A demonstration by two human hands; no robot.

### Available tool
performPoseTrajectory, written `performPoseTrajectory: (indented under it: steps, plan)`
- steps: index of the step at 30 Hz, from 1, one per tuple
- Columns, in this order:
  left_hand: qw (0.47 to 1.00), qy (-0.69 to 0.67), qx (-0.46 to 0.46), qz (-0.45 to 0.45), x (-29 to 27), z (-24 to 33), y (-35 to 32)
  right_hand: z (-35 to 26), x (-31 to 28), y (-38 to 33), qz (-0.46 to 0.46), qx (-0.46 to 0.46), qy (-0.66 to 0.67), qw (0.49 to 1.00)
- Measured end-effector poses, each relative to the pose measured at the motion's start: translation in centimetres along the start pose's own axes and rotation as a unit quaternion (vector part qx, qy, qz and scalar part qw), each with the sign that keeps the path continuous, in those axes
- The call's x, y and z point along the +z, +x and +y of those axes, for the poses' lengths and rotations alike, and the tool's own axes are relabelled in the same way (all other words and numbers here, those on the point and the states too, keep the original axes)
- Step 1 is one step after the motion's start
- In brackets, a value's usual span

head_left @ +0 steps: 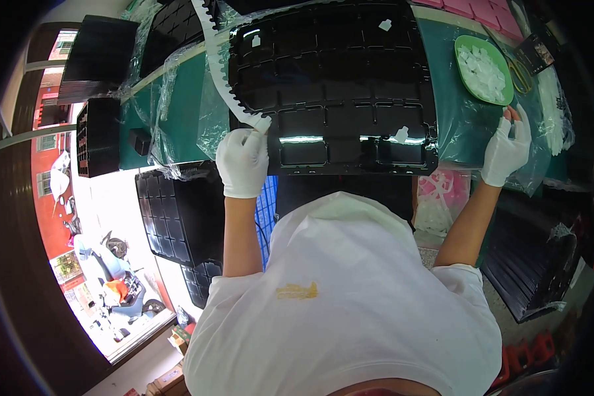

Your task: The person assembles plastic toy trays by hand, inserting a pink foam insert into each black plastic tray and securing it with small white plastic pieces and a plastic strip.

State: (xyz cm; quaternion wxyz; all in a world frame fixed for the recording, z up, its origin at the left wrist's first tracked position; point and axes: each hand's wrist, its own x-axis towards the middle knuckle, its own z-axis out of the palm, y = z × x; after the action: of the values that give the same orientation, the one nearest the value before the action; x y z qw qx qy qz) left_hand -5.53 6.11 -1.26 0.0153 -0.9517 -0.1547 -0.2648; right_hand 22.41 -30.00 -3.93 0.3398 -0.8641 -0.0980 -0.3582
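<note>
A large black plastic tray [336, 92] with moulded compartments lies in front of me on the table. Small white tag-shaped pieces [400, 135] rest on it at the near right, far right and far left. My left hand [243, 162], in a white glove, grips the near end of a long white notched strip [219, 76] at the tray's left edge. That strip curves away to the far edge of the view. Gloved too, with bare fingertips, my right hand [507, 150] has its fingers apart just below a green bowl [464, 82] of whitish translucent pieces [482, 72].
Scissors [521, 76] and a dark box [536, 53] lie right of the bowl. Clear plastic film [459, 132] covers parts of the green tabletop [185, 102]. Stacked black trays [99, 56] stand at the left, others [534, 251] low at the right. Pink trays [472, 13] sit far right.
</note>
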Motion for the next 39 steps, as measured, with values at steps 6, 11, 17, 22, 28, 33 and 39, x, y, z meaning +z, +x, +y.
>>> performPoseTrajectory:
  steps: [6, 11, 17, 22, 28, 33, 39]
  plan:
    - [1.0, -0.008, -0.018, -0.021, -1.1, 1.5, 0.4, 3.3, 0.7, -1.9, -0.006, 0.028, 0.002, 1.0]
    - [0.998, 0.053, -0.041, 0.007, -1.0, 1.5, -1.2, 3.4, 0.8, -2.2, 0.005, 0.077, 0.072, 0.994]
    - [0.999, 0.035, -0.03, 0.028, -0.7, 1.1, -1.8, 2.9, 0.6, -2.2, -0.034, 0.078, 0.059, 0.995]
    - [0.998, 0.04, -0.03, 0.03, -0.9, 1.1, -1.5, 4.6, 0.8, -2.2, -0.066, 0.046, 0.019, 0.997]
    - [1.0, -0.01, -0.019, 0.012, -1.3, 0.1, -1.4, 4.2, 1.0, -2.0, -0.071, 0.071, 0.049, 0.994]
    - [0.999, -0.021, -0.026, 0.008, -1.5, -0.3, -1.6, 4.8, 1.3, -1.9, -0.076, 0.082, 0.053, 0.992]
    - [0.996, -0.075, -0.026, -0.037, -1.4, -0.7, -0.9, 2.5, 0.3, -1.9, -0.073, 0.106, 0.023, 0.991]
